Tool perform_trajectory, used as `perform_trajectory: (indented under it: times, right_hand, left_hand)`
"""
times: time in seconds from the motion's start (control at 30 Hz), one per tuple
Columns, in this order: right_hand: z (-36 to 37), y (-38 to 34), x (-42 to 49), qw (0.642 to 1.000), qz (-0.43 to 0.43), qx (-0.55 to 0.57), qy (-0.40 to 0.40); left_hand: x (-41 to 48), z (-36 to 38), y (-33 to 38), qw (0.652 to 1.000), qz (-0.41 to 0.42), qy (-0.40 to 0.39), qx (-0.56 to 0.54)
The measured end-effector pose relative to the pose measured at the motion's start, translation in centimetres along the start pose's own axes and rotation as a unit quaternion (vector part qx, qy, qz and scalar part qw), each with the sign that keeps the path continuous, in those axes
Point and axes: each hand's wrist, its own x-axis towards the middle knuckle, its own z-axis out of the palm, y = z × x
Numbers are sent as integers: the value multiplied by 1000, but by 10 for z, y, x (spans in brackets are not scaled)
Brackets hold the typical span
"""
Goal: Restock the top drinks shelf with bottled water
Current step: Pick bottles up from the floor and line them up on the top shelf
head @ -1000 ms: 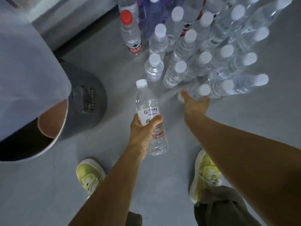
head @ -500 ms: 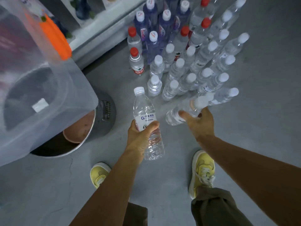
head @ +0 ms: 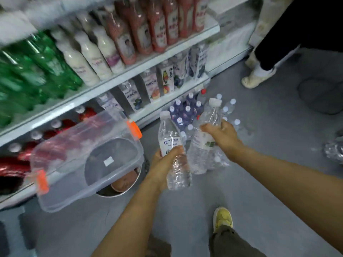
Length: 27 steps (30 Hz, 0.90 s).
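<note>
**Head view: one water bottle in each hand, none shelved yet**

One bottle is carried per hand, likely so that two go up per trip.

- Left hand [head: 163,163]: fingers and thumb are wrapped round the left bottle [head: 171,143] at the lower edge of its label. The cap is up and the bottle slightly tilted. A mid-body grip is judged to keep the weight balanced and the base free for setting down.
- Right hand [head: 223,137]: fingers are curled over the upper part of the right bottle [head: 199,156], gripped from above, so the body hangs below the palm. Some fingertips are hidden behind the plastic, so how far they wrap cannot be told.
- Both bottles are held clear of the floor [head: 269,191], just beside each other. Whether they touch cannot be told.
- Spare bottles [head: 230,106] are left standing on the floor by the base of the shelf unit [head: 130,76], within easy reach for repeat picks.
- A clear bin [head: 83,173] with orange clips is seen at the left, in front of the lower shelves.
- Green, white and pink drinks are seen on the shelves, heavily blurred. The top shelf is not identified in frame.

The step is judged to be the carry to the shelf, with placement not yet done.
</note>
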Motion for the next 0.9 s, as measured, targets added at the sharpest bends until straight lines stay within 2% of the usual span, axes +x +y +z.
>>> perform_trajectory:
  times: [0.13,0.27,0.5,0.7,0.9]
  right_hand:
    - [1,-79,-30,1000,-14,18,-20]
    - [10,-150,-66,997,-9,45,-57]
    - [47,-261,-140,989,-43,72,-125]
    - [95,-350,-186,975,-134,64,-166]
    - [157,-427,-226,957,-205,70,-191]
  left_hand:
    - [-58,6,57,998,49,-29,-42]
    - [-113,1,113,996,82,-17,-45]
    - [-181,-34,198,984,180,4,13]
    - [-232,-86,278,965,261,14,1]
    - [-268,-149,362,952,305,12,19]
